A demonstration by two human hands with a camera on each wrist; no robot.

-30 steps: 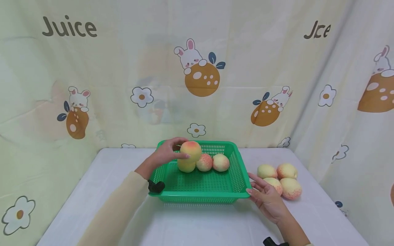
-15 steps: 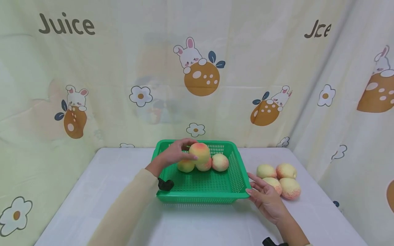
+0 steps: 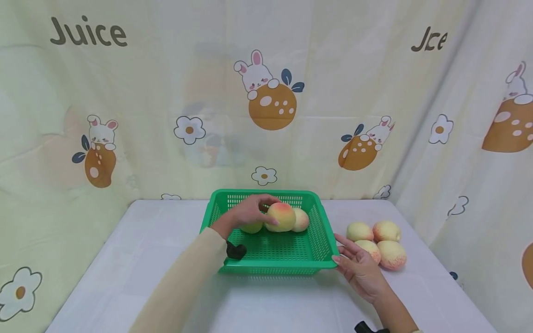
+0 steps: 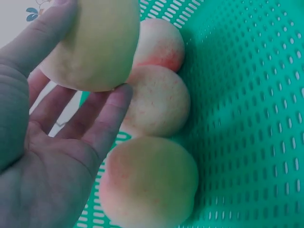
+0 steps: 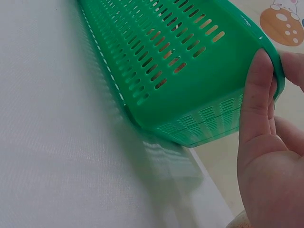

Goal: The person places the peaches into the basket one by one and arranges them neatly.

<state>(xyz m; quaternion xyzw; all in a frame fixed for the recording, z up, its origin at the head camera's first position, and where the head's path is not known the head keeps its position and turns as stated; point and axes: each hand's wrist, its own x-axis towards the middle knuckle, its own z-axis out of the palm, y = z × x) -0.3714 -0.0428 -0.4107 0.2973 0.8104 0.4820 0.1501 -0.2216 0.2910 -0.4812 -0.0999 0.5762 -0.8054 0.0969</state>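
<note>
1. I'm looking down at a white surface (image 3: 125,259), draped in cloth, with a cream curtain (image 3: 166,92) behind and along the right side, printed with rabbits, flowers and the word "Juice".
2. The green basket (image 3: 322,231) sits mid-surface, its far rim close to the back curtain.
3. My left hand (image 3: 246,215) is inside the basket, its grip curled round a peach (image 3: 281,216), thumb on one side and fingers on the other; the left wrist view shows the held peach right above the others.
4. 3 more peaches (image 4: 156,99) lie in a row against the basket's far wall, touching one another; from the head view the held one covers the middle peach.
5. My right hand (image 3: 361,268) rests at the basket's near right corner, grip spread, straight fingers (image 5: 259,90) pressed against the rim.
6. Just beyond that hand, 4 loose peaches (image 3: 376,243) sit bunched on the surface, touching, near the right curtain.
7. Edges: the surface's front edge is out of view, and its right side ends at the right curtain.
8. Open room: bare cloth to the left of the basket and in front of it; the basket's near half is bare mesh.
</note>
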